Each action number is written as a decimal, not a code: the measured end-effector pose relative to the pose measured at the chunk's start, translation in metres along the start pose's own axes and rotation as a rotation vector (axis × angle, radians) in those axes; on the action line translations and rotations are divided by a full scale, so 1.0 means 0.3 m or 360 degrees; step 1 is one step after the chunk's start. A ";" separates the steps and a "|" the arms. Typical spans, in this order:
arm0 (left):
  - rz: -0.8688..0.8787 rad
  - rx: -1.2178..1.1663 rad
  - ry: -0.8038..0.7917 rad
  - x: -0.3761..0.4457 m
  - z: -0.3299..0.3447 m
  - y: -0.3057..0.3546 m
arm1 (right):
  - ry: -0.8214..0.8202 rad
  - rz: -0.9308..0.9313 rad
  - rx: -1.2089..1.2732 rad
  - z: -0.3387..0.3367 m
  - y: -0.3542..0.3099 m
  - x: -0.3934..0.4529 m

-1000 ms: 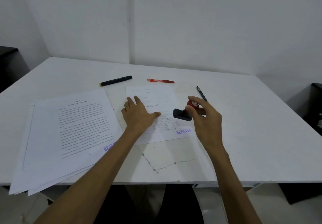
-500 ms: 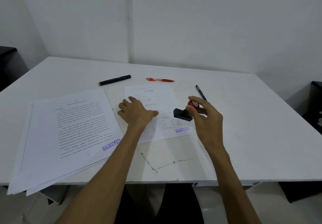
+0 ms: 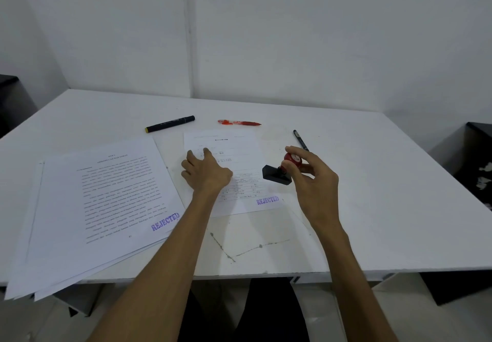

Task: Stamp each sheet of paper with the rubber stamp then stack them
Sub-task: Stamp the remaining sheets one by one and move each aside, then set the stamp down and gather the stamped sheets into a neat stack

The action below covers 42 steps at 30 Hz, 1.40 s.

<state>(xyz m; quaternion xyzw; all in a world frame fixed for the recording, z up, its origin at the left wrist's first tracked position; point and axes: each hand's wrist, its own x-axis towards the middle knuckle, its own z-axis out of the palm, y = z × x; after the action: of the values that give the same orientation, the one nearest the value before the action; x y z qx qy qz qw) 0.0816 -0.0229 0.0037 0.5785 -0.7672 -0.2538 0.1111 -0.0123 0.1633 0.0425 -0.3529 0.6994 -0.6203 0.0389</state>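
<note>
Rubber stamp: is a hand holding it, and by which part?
Yes. The right hand pinches the rubber stamp by its red knob; the black base is free. The left hand rests on the small sheet.

A rubber stamp (image 3: pixel 282 170) with a glossy red knob and black base sits above a white sheet (image 3: pixel 234 155) printed in faint grey-black text and table lines, marked "REJECTED" in purple at its lower right corner. Left of that sheet, a white stack of papers (image 3: pixel 87 208) carries dense black text and the same purple mark. Beyond the sheet lie a black marker (image 3: pixel 170 124) with a yellow end, a red pen (image 3: pixel 239 122) and a black pen (image 3: pixel 300 140), all on a white table (image 3: pixel 386 195) streaked with grey marks.
</note>
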 end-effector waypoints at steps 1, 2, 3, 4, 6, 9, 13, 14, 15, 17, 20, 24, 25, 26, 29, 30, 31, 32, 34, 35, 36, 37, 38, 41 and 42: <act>0.0010 -0.0015 0.0006 -0.005 0.001 -0.008 | 0.0002 0.0001 0.0002 0.000 -0.002 0.001; 0.0021 -0.0032 0.0015 -0.007 0.000 -0.017 | 0.0002 0.0000 0.0005 0.001 -0.005 0.000; 0.0038 -0.0050 0.0023 -0.010 -0.002 -0.028 | -0.0001 -0.0003 0.0007 0.004 -0.008 -0.001; 0.0068 -0.0062 0.0024 -0.010 -0.003 -0.037 | -0.0005 -0.0006 0.0009 0.006 -0.011 -0.002; 0.0153 -0.0076 0.0017 -0.013 -0.003 -0.058 | -0.0017 -0.0002 0.0024 0.013 -0.016 -0.004; 0.0268 -0.0077 0.0016 -0.013 0.003 -0.102 | -0.0027 -0.0001 0.0042 0.023 -0.021 -0.011; 0.0321 -0.0010 0.0062 -0.011 -0.002 -0.151 | -0.0029 -0.0002 0.0031 0.017 -0.013 -0.015; 0.0324 -0.0012 0.0073 -0.009 -0.006 -0.156 | -0.0024 -0.0002 0.0026 0.012 -0.010 -0.014; 0.0327 -0.0018 0.0089 -0.009 -0.009 -0.160 | -0.0017 -0.0001 0.0025 0.006 -0.008 -0.012; 0.0343 -0.0044 0.0130 -0.009 -0.013 -0.157 | 0.0001 -0.0010 0.0014 -0.008 -0.002 -0.005; 0.0396 -0.0141 0.0161 -0.013 -0.006 -0.128 | 0.0033 -0.0016 -0.0016 -0.040 0.013 0.015; 0.0575 -0.0224 0.0167 -0.017 0.019 -0.058 | 0.0104 -0.0005 -0.0012 -0.095 0.038 0.054; 0.0627 -0.0254 0.0157 -0.019 0.026 -0.038 | 0.0121 -0.0001 -0.0014 -0.109 0.045 0.065; 0.0684 -0.0283 0.0147 -0.023 0.031 -0.016 | 0.0135 0.0003 -0.0008 -0.123 0.051 0.076; 0.0875 -0.0337 0.0061 -0.030 0.058 0.059 | 0.0155 -0.0004 -0.0030 -0.159 0.075 0.114; 0.0935 -0.0339 -0.0004 -0.031 0.070 0.083 | 0.0153 -0.0013 -0.0046 -0.168 0.084 0.128; 0.0988 -0.0337 -0.0070 -0.031 0.085 0.103 | 0.0146 -0.0021 -0.0055 -0.175 0.092 0.141; 0.1034 -0.0331 -0.0126 -0.032 0.100 0.122 | 0.0135 -0.0022 -0.0057 -0.181 0.099 0.154; 0.1104 -0.0326 -0.0206 -0.031 0.133 0.158 | 0.0113 -0.0017 -0.0071 -0.187 0.118 0.183; 0.1131 -0.0321 -0.0234 -0.030 0.148 0.174 | 0.0096 -0.0016 -0.0081 -0.189 0.127 0.196; 0.1156 -0.0304 -0.0253 -0.030 0.161 0.190 | 0.0074 -0.0021 -0.0090 -0.191 0.137 0.209; 0.1177 -0.0281 -0.0266 -0.026 0.176 0.206 | 0.0052 -0.0024 -0.0107 -0.191 0.149 0.220; 0.1194 -0.0253 -0.0268 -0.022 0.189 0.221 | 0.0032 -0.0028 -0.0131 -0.193 0.159 0.232; 0.1222 -0.0196 -0.0191 -0.008 0.218 0.249 | -0.0020 -0.0031 -0.0182 -0.191 0.184 0.257; 0.1224 -0.0190 -0.0170 -0.002 0.226 0.258 | -0.0038 -0.0036 -0.0196 -0.192 0.192 0.264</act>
<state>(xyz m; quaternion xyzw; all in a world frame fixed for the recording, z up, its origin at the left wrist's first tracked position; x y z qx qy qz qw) -0.0142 0.0110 -0.0135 0.2275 -0.9165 -0.2676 0.1916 -0.1256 0.1675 0.0343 -0.3699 0.7317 -0.5723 0.0182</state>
